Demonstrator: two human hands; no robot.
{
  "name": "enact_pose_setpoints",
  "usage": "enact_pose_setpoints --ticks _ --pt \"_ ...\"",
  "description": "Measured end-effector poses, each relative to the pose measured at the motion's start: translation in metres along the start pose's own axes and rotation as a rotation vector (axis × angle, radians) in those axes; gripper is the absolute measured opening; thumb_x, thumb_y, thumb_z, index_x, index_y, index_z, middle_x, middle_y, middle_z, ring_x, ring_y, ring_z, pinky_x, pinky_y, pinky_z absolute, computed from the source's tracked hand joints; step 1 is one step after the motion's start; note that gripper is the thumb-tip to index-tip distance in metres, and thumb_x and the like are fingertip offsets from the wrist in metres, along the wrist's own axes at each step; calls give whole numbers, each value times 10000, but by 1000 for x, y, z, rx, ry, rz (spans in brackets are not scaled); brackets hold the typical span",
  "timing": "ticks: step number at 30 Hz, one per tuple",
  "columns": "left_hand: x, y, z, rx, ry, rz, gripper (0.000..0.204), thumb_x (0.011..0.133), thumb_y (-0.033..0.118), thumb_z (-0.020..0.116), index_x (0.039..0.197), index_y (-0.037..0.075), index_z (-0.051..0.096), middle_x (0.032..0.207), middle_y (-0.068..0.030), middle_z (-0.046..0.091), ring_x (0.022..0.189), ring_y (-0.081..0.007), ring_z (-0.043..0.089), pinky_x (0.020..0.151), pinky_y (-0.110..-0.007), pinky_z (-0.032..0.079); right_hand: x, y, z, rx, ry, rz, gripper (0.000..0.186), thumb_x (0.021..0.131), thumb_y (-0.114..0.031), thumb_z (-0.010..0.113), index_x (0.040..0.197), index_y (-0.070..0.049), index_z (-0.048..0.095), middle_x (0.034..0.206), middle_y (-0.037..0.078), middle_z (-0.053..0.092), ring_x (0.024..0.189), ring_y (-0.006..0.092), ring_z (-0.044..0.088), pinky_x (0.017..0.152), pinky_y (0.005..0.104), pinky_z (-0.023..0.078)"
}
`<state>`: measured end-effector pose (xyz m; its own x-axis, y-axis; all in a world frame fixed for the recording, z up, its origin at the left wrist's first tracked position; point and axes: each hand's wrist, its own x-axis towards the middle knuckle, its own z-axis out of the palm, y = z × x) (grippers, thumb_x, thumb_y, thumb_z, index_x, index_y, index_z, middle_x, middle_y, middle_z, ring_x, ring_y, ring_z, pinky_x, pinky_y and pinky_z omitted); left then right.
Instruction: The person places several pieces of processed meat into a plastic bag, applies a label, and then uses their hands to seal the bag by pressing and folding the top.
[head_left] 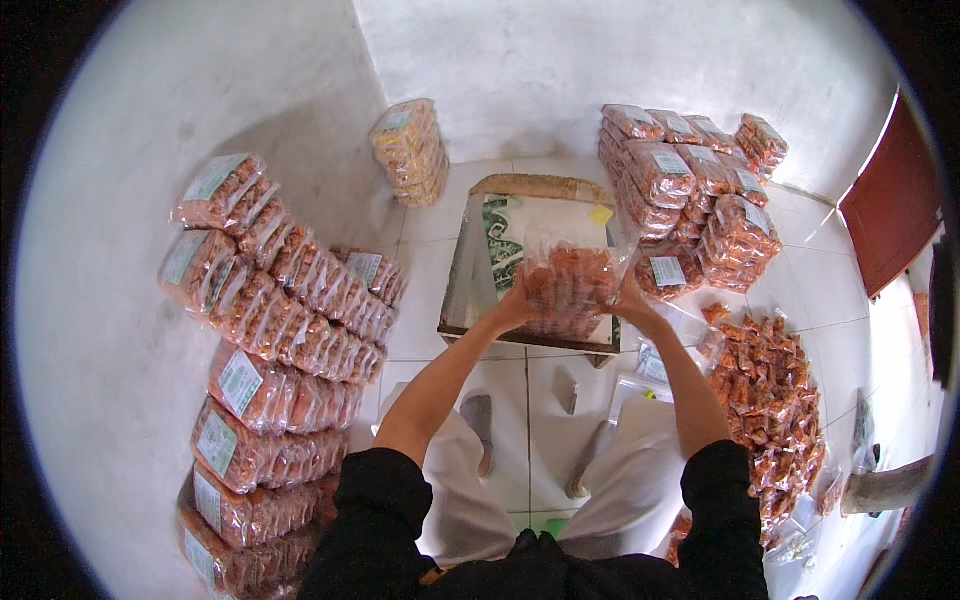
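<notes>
Between my two hands is a clear plastic bag point(568, 285) filled with reddish-brown snack packs, resting upright or nearly so over the near part of a low table point(548, 185). My left hand point(514, 306) grips the bag's left side, and my right hand point(629, 298) holds its right side near the loose upper plastic. Some fingers are hidden by the bag. Under it, the tabletop carries a pale sheet with a green pattern and a small yellow piece point(601, 215).
Stacked labelled bags point(290, 300) line the left wall. More stacks stand at the back left point(411, 155) and back right point(680, 180). A loose heap of small reddish packs point(765, 410) lies on the right floor, beside flat clear bags point(645, 370). A brown door point(893, 205) is far right.
</notes>
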<state>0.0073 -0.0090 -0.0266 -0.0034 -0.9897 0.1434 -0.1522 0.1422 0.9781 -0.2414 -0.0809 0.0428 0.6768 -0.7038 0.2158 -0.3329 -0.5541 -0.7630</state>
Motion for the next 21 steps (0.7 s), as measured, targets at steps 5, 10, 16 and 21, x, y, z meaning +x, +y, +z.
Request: enact_pose_setpoints --ticks 5,10,16,21 --pt "5 30 17 -68 -72 177 833 590 77 789 1277 99 320 1156 -23 456 997 -137 464 836 -289 422 14 11 20 494 -62 74 906 679 -28 700 1374 -112 125 1226 62 421 1079 161 451 863 269 412" --pt "14 21 1 173 -52 209 867 574 34 779 1287 85 288 1100 -33 504 943 -136 502 786 -275 448 20 16 28 521 -52 81 846 691 -15 690 1363 -96 181 1071 20 521 901 119 540 801 258 446" --pt "21 45 12 -354 -27 55 782 554 -21 772 1200 55 339 1014 -48 551 907 -150 552 787 -301 477 9 11 -21 388 37 90 904 692 -181 714 1371 -55 131 1334 117 306 1202 223 322 1009 329 262" --pt "15 50 6 -500 31 24 656 672 -103 661 1208 118 354 1021 -63 557 796 -151 591 701 -340 535 43 -80 -105 262 214 -88 555 768 -124 623 1270 -93 388 1167 90 499 1078 175 466 898 306 378"
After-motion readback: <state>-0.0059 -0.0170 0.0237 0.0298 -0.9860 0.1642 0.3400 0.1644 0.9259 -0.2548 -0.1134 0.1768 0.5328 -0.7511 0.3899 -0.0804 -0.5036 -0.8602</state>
